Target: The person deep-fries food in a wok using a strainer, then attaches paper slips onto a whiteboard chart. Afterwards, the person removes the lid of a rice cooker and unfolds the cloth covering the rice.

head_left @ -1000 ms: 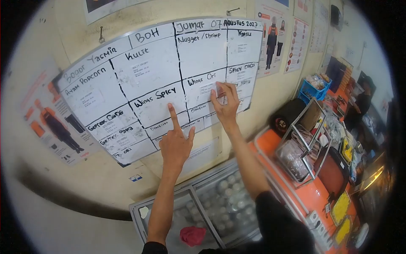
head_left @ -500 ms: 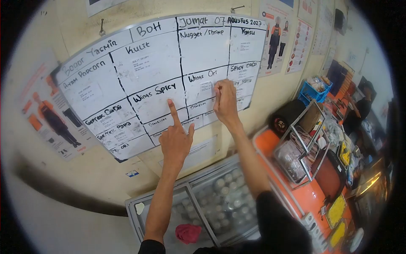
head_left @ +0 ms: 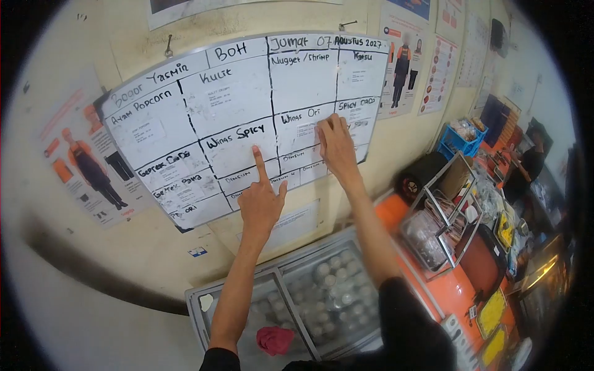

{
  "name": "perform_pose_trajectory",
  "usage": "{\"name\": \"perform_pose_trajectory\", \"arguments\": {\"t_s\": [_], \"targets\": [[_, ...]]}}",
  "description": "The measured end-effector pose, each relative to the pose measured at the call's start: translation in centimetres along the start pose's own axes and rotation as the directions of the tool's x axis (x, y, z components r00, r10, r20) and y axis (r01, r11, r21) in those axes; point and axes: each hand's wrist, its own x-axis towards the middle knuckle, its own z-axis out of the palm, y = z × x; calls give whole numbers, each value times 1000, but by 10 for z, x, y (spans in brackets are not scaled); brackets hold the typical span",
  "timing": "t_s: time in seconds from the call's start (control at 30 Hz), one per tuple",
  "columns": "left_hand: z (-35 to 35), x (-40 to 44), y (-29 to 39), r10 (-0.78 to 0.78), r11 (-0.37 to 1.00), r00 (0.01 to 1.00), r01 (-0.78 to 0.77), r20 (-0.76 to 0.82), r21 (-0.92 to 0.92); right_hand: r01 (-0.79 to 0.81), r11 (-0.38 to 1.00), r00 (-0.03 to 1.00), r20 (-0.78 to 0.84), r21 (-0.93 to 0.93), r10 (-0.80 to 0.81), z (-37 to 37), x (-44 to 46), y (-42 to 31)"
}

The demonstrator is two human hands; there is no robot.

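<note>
Down below whiteboard [head_left: 300,80]: glazed chest [head_left: 291,303] w/ red cloth [head_left: 275,341], orange tbl [head_left: 448,289] adj.

Red cloth [head_left: 275,341], blue basket [head_left: 456,141]

Mounted upright on the wall [head_left: 133,46], a broad whiteboard [head_left: 242,110] with a thin grey frame, slanting in view, left end lower. Divided by hand-drawn black lines into lettered cells, with "BOH" and "Jumat 07 Agustus 2027" along the top; smudged toward the lower left. Right of the whiteboard's middle, just under the words "Wings Ori", a small white label [head_left: 306,130], partly hidden at the right, with print too small to read.
</note>
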Motion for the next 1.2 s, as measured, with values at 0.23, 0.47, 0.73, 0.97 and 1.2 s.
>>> {"name": "perform_pose_trajectory", "arguments": {"t_s": [0.23,0.47,0.73,0.97,1.2], "targets": [[0,1,0,-16,1000,1000,16,-6,16,51,968,993,87,244,-74,-9,-3,-10],[0,3,1,-42,999,999,43,21,-18,37,961,960,258,273,-110,-28,-3,-7],[-10,-8,6,-47,992,998,43,-32,-115,-224,767,875,472,601,-113,-66,-26,-25],[9,-106,-10,-17,170,956,291,292,-942,-514,508,744,654,692,-138,-60,-116,-113],[119,-379,-98,-561,-84,655,563,506,-822,-567,767,529,846,299,61,-36,-353,-223]]}}
